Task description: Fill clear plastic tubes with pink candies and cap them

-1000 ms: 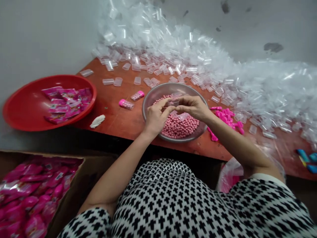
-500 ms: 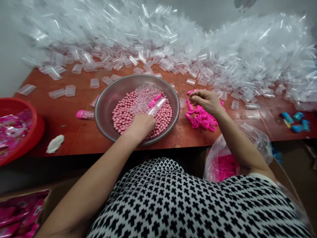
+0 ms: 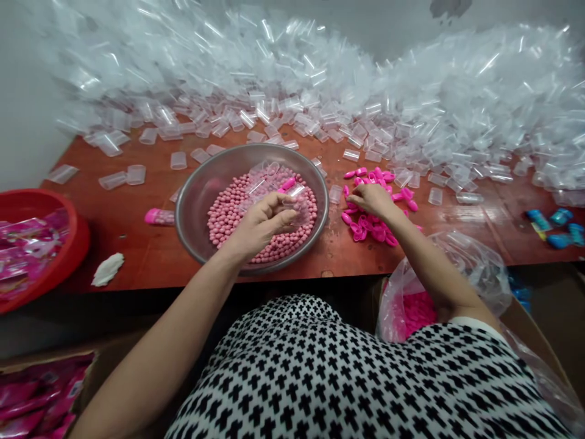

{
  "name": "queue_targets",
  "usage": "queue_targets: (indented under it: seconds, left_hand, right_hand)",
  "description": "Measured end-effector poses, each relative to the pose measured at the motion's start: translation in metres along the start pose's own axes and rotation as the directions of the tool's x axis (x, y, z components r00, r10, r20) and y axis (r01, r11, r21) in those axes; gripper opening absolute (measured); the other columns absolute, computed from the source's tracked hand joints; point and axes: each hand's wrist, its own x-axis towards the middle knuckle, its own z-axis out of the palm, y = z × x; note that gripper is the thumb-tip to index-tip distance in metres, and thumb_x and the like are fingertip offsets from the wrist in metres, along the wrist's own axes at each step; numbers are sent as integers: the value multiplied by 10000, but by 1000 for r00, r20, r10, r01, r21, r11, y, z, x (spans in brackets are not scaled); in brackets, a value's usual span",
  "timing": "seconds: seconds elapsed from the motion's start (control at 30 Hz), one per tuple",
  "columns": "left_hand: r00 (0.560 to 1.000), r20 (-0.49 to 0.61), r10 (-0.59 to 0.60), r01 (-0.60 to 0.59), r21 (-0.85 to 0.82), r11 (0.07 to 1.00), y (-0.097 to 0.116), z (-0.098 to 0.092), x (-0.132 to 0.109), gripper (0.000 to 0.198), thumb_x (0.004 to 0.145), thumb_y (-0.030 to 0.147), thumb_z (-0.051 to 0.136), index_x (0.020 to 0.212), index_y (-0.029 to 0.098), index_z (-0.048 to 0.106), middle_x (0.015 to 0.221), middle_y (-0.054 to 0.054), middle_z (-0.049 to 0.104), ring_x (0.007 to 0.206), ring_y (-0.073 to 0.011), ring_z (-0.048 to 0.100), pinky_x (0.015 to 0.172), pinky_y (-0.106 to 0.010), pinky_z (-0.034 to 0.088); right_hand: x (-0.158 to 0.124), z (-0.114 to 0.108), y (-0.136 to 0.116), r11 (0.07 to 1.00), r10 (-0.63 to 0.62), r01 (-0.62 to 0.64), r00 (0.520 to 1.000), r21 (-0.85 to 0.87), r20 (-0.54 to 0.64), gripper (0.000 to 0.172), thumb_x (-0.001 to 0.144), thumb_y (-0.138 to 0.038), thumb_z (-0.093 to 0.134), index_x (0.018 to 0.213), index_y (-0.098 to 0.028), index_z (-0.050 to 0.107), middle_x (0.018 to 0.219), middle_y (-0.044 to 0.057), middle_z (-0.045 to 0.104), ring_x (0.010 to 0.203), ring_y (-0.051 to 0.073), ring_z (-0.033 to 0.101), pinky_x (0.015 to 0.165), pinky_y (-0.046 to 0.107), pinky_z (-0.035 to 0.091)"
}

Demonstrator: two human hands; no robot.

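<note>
Head view: left hand [image 3: 260, 227] lifts, seemingly pinching a clear tube [image 3: 300, 215] above pink balls [image 3: 225, 213]. Right hand [image 3: 373, 200] drops, bringing pink caps [image 3: 377, 230] to its fingertips; closure unclear.

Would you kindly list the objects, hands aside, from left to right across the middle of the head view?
Red bowl, white lump, pink-capped tube, metal bowl, pink caps, blue pieces.

pink balls [image 3: 228, 210], grey bowl [image 3: 194, 201], hot-pink caps [image 3: 378, 230], clear containers [image 3: 311, 116], red basin [image 3: 81, 241], red-brown table [image 3: 150, 262], white shirt [image 3: 315, 378] with black crosses
</note>
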Motion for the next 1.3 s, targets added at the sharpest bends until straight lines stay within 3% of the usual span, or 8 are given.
queue_targets:
  seconds: [0.23, 0.37, 0.43, 0.5, 0.6, 0.8, 1.0, 1.3]
  left_hand:
    - [998, 4, 66, -65, -170, 983, 7, -1, -12, 292, 748, 337, 727, 990, 186, 665, 1011, -86, 705, 905, -201, 684, 825, -376, 582]
    - [997, -17, 80, -81, -187, 979, 5, -8, -19, 296, 764, 347, 712, 1015, 193, 679, 1031, -85, 705, 907, -203, 681, 794, -356, 587]
    - [997, -36, 73, -79, -223, 972, 4, -11, -22, 301, 779, 357, 696, 1036, 202, 676, 1070, -85, 701, 922, -207, 680, 779, -354, 590]
    - [996, -48, 73, -83, -253, 964, 3, -13, -24, 292, 783, 353, 691, 1034, 205, 677, 1088, -80, 699, 937, -208, 678, 781, -352, 589]
    - [993, -57, 101, -112, -233, 966, 1, -15, -27, 265, 790, 329, 685, 1021, 199, 688, 1064, -71, 710, 946, -203, 677, 811, -350, 579]
    - [969, -138, 203, -202, 22, 979, -2, -21, -38, 282, 803, 340, 669, 1043, 200, 715, 1030, -54, 727, 957, -208, 674, 892, -358, 538]
    - [952, -186, 243, -232, 83, 969, -8, -28, -44, 268, 794, 326, 670, 1019, 193, 728, 1000, -52, 740, 914, -204, 689, 875, -338, 541]
    - [954, -192, 229, -213, 98, 972, -8, -28, -43, 291, 828, 326, 622, 1043, 157, 722, 940, -49, 741, 872, -190, 680, 807, -291, 533]
  right_hand:
    - [-8, 8, -13, 998, 21, -17, 997, -56, 68, 223, 789, -377, 624, 875, -180, 681, 803, 99, 694, 723, 240, 606, 610, 323, 400]
    - [-11, -1, -11, 990, 26, -13, 996, 140, -86, 204, 768, -368, 645, 836, -176, 652, 774, 80, 667, 711, 231, 599, 670, 372, 456]
    - [-14, -14, -21, 886, 74, 27, 977, 462, -200, 256, 760, -403, 655, 895, -186, 636, 798, 52, 662, 688, 200, 598, 670, 376, 493]
    - [-20, -31, -43, 651, 86, 121, 969, 750, -231, 317, 745, -434, 681, 964, -211, 623, 810, 19, 655, 664, 168, 602, 659, 362, 527]
    - [-36, -57, -92, 435, -66, 244, 969, 867, -239, 303, 730, -418, 726, 968, -250, 645, 816, -5, 651, 711, 157, 626, 719, 343, 546]
    - [-53, -69, -162, 582, -347, 462, 885, 669, -310, 248, 732, -428, 746, 899, -250, 702, 858, 24, 675, 760, 177, 613, 744, 324, 513]
    - [-47, -59, -167, 627, -400, 532, 847, 569, -351, 260, 763, -450, 715, 931, -251, 710, 854, 29, 690, 723, 171, 604, 675, 294, 492]
    - [-45, -73, -165, 679, -556, 642, 766, 356, -323, 267, 775, -370, 727, 994, -218, 716, 926, 59, 697, 760, 163, 635, 703, 284, 520]
